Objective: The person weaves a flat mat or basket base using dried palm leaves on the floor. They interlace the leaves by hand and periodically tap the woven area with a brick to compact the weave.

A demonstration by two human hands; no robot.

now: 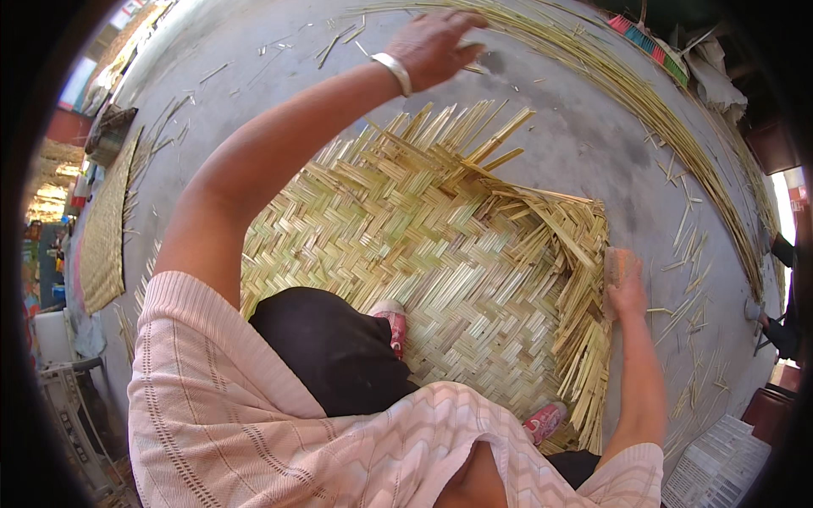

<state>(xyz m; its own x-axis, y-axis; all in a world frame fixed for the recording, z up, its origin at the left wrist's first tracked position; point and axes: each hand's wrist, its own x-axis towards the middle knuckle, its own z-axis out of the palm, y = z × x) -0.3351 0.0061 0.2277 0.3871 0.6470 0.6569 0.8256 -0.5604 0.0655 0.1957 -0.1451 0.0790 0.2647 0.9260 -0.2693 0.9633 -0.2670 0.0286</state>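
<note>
Under me lies a woven mat (339, 229) of pale green and yellow split reed or cane strips in a zigzag pattern. Its right border is folded over, with bent strips (584, 330) lying on the weave; loose strip ends stick out along the far edge. At that right edge, my right hand (629, 298) is closed on a rough brownish block, perhaps stone or brick (622, 264), held against the fold. My left hand (434, 49), below a silver bracelet (393, 73), is raised beyond the far edge, fingers apart and holding nothing.
My red shoes (391, 326) rest on the mat. Long strips (669, 118) lie in a curved bundle across the grey floor (542, 76), with scraps scattered about. A second mat (106, 241) is at the far left. A white crate (720, 466) stands near right, and a person's dark-clothed limbs (775, 330) show behind it.
</note>
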